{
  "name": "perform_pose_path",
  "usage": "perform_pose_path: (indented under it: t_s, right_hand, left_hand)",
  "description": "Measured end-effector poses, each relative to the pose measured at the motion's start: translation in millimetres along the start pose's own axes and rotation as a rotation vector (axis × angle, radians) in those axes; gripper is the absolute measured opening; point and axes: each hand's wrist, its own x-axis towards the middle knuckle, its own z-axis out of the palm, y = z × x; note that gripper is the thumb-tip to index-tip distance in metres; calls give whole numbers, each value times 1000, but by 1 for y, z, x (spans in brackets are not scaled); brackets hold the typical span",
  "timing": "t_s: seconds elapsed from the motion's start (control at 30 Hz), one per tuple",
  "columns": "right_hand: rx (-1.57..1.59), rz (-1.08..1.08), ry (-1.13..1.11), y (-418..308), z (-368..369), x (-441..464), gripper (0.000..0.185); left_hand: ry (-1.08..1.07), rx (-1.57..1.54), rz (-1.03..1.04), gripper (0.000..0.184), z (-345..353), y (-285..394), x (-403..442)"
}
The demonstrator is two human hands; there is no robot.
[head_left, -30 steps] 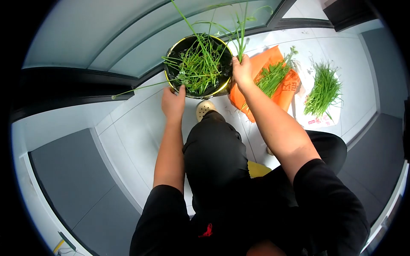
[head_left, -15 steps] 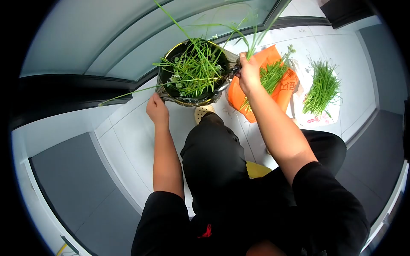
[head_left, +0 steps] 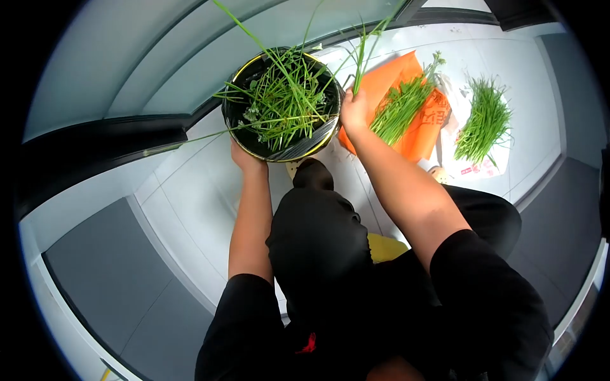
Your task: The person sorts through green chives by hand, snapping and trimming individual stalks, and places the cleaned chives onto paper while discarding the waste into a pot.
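A round bin (head_left: 240, 143) with a black liner and a yellow band at its rim stands in front of me. Thin green stalks and leafy sprigs (head_left: 286, 101) fill it, some sticking out past the rim. My left hand (head_left: 248, 157) is against the bin's near left side, its fingers hidden behind the wall. At the right side of the rim, my right hand (head_left: 354, 113) is closed around a few long green stalks (head_left: 361, 60), which point upward. That hand also touches the bin's edge.
An orange bag (head_left: 391, 73) lies on the tiled floor with a bunch of greens (head_left: 403, 108) on it. Further right, a bunch of chive-like greens (head_left: 484, 120) rests on a white bag (head_left: 499, 166). A glass panel (head_left: 159, 70) rises behind the bin.
Both hands were stretching the liner outward; now the liner lies back against the bin. My hands have come in to the bin's sides. The stalks remain in my right hand.
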Motion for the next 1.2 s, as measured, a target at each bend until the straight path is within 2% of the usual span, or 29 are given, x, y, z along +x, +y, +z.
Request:
perform_pose_path:
  t_s: [0.03,0.13,0.27,0.3,0.37,0.43,0.47,0.57,0.63,0.73,0.8,0.97,1.1,1.2]
  right_hand:
    - [19,17,-30,4,5,2,21]
    - [43,54,-55,10,16,0,20]
    - [117,91,-48,23,22,1,20]
    - [115,90,-48,21,19,0,20]
    - [330,317,-58,13,6,-7,22]
    - [293,289,-52,10,-4,-16,24]
    - [262,256,-48,8,-6,-17,25]
    - [148,183,-20,16,4,-14,27]
    - [138,174,13,16,11,-11,27]
    - [65,254,-3,20,22,-1,27]
    - [64,234,-2,20,24,2,27]
    - [74,172,0,23,22,3,27]
    - [-26,135,-17,22,16,1,27]
    - [-109,94,-43,17,19,3,29]
  left_hand:
    - [-67,-95,68,38,-2,-8,8]
    - [-65,-19,143,37,-6,-12,15]
    - [-33,-76,144,37,-2,-8,13]
    - [1,-86,76,38,-3,-2,9]
    - [38,-98,8,40,-12,6,-2]
    - [-56,-222,-147,44,-22,11,-17]
    - [-57,-223,-148,44,-24,14,-26]
    - [-120,-78,-258,45,-15,21,-54]
    - [-81,-299,-358,41,-8,22,-61]
    - [-125,-314,-322,37,-18,-15,-32]
    - [-109,-282,-279,33,-11,-24,-23]
    - [52,-85,-29,28,-4,-27,-25]
    - [70,-72,-52,28,-1,-30,-31]
    - [-8,-69,-55,27,-11,-35,-27]
